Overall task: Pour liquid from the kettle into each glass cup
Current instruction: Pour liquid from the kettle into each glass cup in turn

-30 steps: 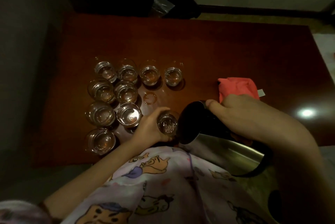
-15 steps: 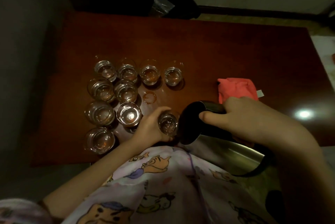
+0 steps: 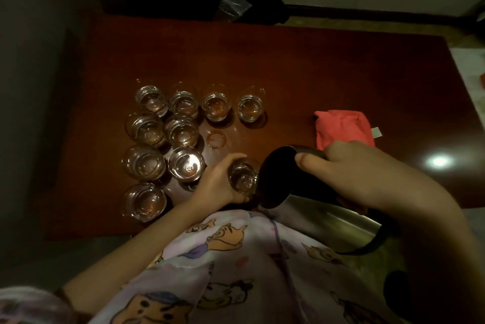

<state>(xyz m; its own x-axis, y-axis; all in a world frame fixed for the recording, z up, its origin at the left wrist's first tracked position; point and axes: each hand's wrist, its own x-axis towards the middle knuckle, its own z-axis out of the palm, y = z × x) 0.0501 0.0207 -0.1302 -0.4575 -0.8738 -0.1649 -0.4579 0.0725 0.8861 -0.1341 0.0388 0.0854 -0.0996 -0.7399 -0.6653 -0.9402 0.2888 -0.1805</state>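
Note:
A steel kettle (image 3: pixel 322 218) with a dark open mouth lies tilted toward the left at the table's near edge. My right hand (image 3: pixel 354 174) grips it near the rim, thumb across the top. The kettle's lip sits right beside a small glass cup (image 3: pixel 242 176), which my left hand (image 3: pixel 217 184) holds from the left side. Several other glass cups (image 3: pixel 181 129) stand in rows to the left and behind, each with clear liquid in it. The kettle's handle and base are partly hidden behind my right arm.
A folded red cloth (image 3: pixel 346 129) lies on the dark red wooden table (image 3: pixel 288 66), just behind my right hand. A wet ring mark (image 3: pixel 216 139) shows between the cups. A dark cabinet and a plastic bag (image 3: pixel 233 4) stand beyond the far edge.
The kettle has tipped further toward the held cup and its mouth has dropped closer to the cup's rim. My right hand moved with it. My left hand keeps the cup in place.

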